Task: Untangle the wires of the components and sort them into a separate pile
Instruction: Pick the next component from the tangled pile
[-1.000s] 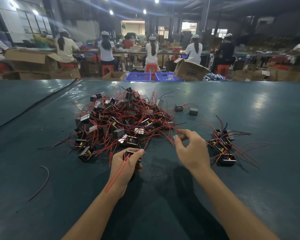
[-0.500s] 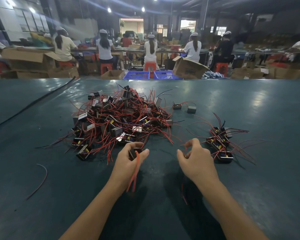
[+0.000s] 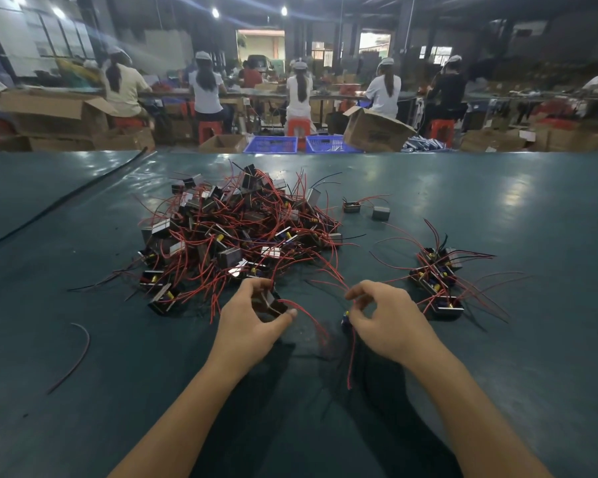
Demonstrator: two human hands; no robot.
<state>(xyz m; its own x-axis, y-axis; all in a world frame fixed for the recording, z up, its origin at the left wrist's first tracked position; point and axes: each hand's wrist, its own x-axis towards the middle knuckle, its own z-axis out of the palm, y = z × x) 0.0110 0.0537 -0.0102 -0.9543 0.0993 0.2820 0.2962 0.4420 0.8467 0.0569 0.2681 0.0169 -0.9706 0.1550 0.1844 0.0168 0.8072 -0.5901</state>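
Left hand (image 3: 252,320) grips 1 component (image 3: 271,304) just in front of the tangled pile (image 3: 235,229). Right hand (image 3: 390,322), apart from it, pinches a red wire (image 3: 350,360). The sorted pile (image 3: 435,277) sits at the right.

Glossy smooth teal table (image 3: 497,339), shiny metal-faced components (image 3: 235,232), red plastic-coated wires (image 3: 325,263), matt cardboard boxes (image 3: 373,129)
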